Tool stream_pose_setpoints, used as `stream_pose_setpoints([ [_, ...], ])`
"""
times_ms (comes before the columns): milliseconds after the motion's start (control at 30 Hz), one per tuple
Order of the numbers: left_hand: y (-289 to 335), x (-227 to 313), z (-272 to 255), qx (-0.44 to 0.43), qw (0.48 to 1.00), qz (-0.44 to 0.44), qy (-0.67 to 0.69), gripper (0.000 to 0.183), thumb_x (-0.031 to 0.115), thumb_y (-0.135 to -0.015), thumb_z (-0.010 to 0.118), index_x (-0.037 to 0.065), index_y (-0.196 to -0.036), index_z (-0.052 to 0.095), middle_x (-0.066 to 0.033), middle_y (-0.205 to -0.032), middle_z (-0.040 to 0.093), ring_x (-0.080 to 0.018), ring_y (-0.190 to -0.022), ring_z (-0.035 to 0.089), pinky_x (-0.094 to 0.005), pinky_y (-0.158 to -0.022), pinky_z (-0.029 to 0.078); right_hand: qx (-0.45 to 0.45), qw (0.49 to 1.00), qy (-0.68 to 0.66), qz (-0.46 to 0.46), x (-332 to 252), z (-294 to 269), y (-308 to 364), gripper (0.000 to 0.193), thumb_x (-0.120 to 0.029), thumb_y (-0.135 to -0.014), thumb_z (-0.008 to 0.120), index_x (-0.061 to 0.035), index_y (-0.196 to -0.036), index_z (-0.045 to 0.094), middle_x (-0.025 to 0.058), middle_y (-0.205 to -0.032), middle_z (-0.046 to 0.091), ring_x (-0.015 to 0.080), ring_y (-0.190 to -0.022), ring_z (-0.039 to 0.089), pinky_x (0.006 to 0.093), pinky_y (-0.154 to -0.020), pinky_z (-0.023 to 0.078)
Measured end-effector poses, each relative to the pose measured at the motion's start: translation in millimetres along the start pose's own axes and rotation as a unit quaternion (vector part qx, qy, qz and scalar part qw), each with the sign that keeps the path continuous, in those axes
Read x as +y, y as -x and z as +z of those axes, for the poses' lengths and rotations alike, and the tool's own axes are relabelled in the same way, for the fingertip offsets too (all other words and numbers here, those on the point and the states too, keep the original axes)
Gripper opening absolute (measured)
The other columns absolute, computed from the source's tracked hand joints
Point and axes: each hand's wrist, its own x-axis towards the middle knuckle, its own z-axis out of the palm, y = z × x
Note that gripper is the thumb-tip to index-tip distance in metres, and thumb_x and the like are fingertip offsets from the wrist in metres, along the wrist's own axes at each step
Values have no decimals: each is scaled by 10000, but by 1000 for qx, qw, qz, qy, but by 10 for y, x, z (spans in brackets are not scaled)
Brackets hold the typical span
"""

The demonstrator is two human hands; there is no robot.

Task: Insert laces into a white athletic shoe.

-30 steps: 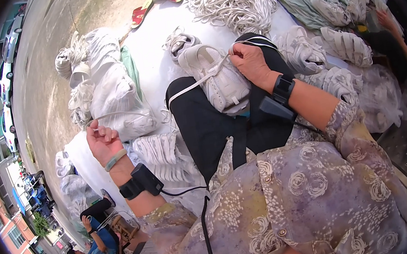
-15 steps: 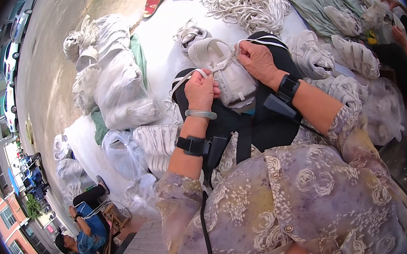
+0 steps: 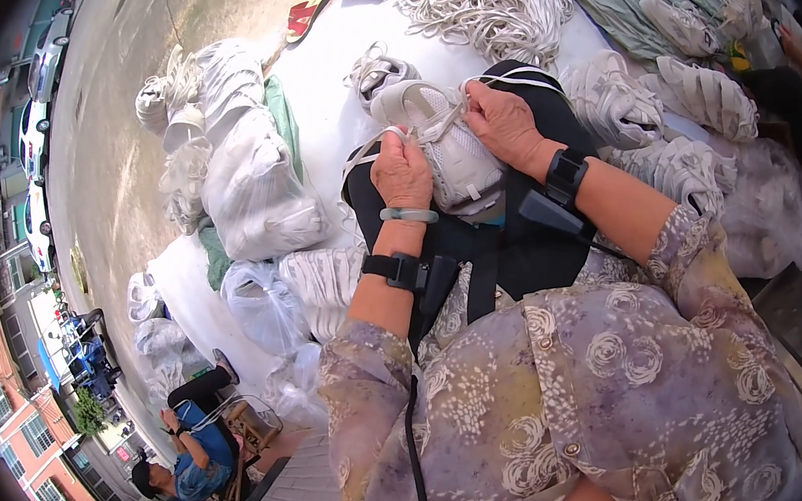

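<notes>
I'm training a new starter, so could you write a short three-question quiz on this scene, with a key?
1. What do the left hand and right hand both pinch at the pale shoe?
2. True or false: the pale bangle is on the left wrist.
3. In the picture, what lies just left of the big heap of white laces?
A) a blue cap
B) red-and-yellow slippers
C) a pair of scissors

Key:
1. Its lace
2. True
3. B
</notes>
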Motion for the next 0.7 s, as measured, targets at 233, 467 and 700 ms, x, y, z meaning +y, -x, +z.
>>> stream_pose_setpoints([
  [233, -9, 25, 47, -19, 993, 68, -94, 166, 145, -793, 501, 31, -907, 544, -163, -672, 585, -327, -643, 590, -384, -610, 460, -11, 998, 57, -3, -14, -11, -24, 193, -161, -753, 552, -35, -877, 474, 171, -755, 589, 353, -751, 583, 422, -663, 456],
  [467, -100, -22, -43, -34, 995, 10, -96, 281, 226, -746, 620, 32, -907, 495, -118, -609, 569, -329, -604, 580, -382, -568, 447, -24, 996, 72, 54, -150, -243, 66, 298, -253, -721, 642, -27, -839, 488, 148, -708, 593, 329, -725, 593, 415, -635, 450],
  [700, 178, 50, -193, -55, 979, 171, -100, 491, 287, -679, 693, -22, -1007, 498, -139, -794, 605, -297, -734, 597, -365, -635, 458, 23, 996, -13, -87, -121, -166, 166, 79, -149, -753, 584, -76, -765, 558, 92, -707, 578, 293, -679, 575, 369, -590, 449],
])
